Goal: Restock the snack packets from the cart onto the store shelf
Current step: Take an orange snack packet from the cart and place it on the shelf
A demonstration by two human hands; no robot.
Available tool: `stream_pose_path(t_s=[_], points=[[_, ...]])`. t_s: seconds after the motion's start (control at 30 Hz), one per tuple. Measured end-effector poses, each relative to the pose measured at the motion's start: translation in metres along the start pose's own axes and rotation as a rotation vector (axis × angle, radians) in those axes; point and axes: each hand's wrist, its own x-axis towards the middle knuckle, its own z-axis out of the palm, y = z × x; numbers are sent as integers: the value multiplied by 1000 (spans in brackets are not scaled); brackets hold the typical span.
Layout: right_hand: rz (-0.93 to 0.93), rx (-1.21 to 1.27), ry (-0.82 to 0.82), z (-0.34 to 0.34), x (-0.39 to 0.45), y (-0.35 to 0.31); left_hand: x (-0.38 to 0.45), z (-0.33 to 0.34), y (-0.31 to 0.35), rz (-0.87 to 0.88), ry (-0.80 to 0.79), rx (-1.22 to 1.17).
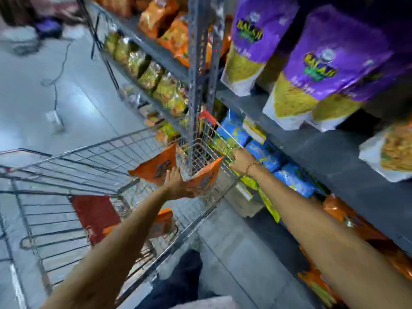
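Observation:
My left hand (176, 182) grips an orange snack packet (156, 167) above the wire shopping cart (73, 168); a second orange packet (204, 177) fans out to its right, seemingly in the same grip. My right hand (242, 162) reaches to the lower shelf and closes on a yellow-green packet (225, 146) beside blue packets (265, 155). More orange packets (161, 221) lie in the cart bottom next to the red child-seat flap (93, 216). The frame is motion-blurred.
Grey metal shelving (196, 85) rises ahead, holding purple bags (330, 59), orange bags (160, 16) and clear packets of yellow snacks (156, 79). Orange packets (356, 221) fill the low shelf at right. A cable (58, 70) trails over the grey floor at left. My dark trouser leg (178, 279) stands beside the cart.

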Motion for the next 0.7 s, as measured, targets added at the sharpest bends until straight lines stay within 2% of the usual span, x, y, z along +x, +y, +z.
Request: stream_pose_path(t_s=[0.1, 0.23, 0.33, 0.4, 0.5, 0.7], points=[[-48, 41, -73, 15, 21, -5, 13, 12, -24, 18, -51, -179], [-70, -21, -133, 23, 41, -12, 20, 21, -30, 17, 69, -340], [-75, -42, -99, 19, 46, -14, 22, 20, -25, -49, 148, -463], [-34, -7, -11, 12, 43, -8, 22, 12, -17, -67, 266, -576], [26, 176, 130, -1, 33, 9, 24, -12, 4, -5, 404, -768], [100, 587, 434, -71, -24, 46, 10, -86, 78, 312, 665, -899]])
